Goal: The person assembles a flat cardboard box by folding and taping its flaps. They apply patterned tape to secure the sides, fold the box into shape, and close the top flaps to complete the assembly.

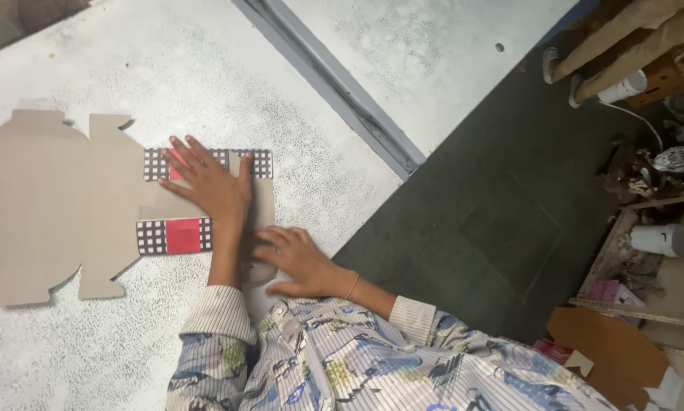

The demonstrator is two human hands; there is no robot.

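Note:
A flat die-cut brown cardboard blank (45, 205) lies unfolded on a speckled pale floor. Two of its flaps are printed with black-and-white checks and a red patch: one upper strip (153, 164) and one lower strip (173, 236). My left hand (208, 183) presses flat on the cardboard with its fingers spread, partly covering the upper checked strip. My right hand (296, 259) rests palm down on the cardboard's right edge, just behind my left wrist, with a thin bangle on its wrist. Neither hand grips anything.
A grey metal floor track (334, 84) runs diagonally from the top centre. Right of it lies a dark mat (509, 213). At the far right are wooden pieces, white cups (660, 239), clutter and another piece of cut cardboard (608, 354).

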